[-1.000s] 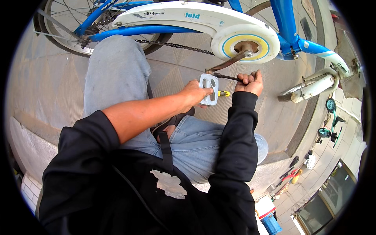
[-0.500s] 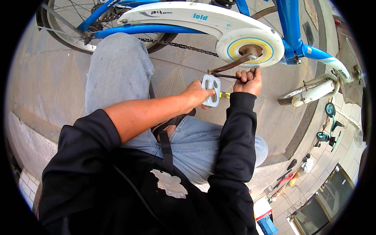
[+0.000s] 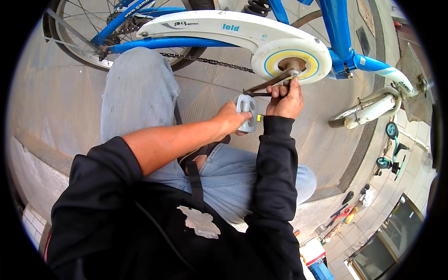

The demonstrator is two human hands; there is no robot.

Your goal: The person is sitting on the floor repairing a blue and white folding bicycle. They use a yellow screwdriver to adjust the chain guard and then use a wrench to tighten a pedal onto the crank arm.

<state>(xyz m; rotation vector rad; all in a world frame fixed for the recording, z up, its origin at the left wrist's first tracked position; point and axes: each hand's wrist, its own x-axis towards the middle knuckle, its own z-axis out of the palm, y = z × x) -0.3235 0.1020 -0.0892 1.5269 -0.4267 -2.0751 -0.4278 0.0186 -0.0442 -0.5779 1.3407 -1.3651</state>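
Observation:
My left hand [image 3: 229, 116] grips a light grey bicycle pedal [image 3: 247, 106] at the end of a rusty crank arm [image 3: 268, 83]. My right hand [image 3: 285, 100] is closed round a dark metal wrench [image 3: 262, 94], whose head is at the pedal's joint with the crank; my thumb and fingers are just below the crank's hub [image 3: 293, 73]. A small yellow object [image 3: 260, 118] shows behind the pedal, partly hidden. Above lie a white chain guard [image 3: 200, 29] with a yellow-ringed disc and a hanging black chain [image 3: 206, 60], on a blue bicycle frame [image 3: 339, 32].
The rear wheel [image 3: 70, 42] is at upper left, the front wheel [image 3: 354, 112] at right. My knees flank the work on grey paving [image 3: 60, 107]. Beyond a ledge [image 3: 39, 175] at right lie a teal scooter [image 3: 394, 149], several hand tools [image 3: 345, 212] and a blue container [image 3: 320, 268].
My right hand and the wrench have moved slightly left, closer alongside the crank. The pedal and my left hand have shifted a little left and lower in the picture.

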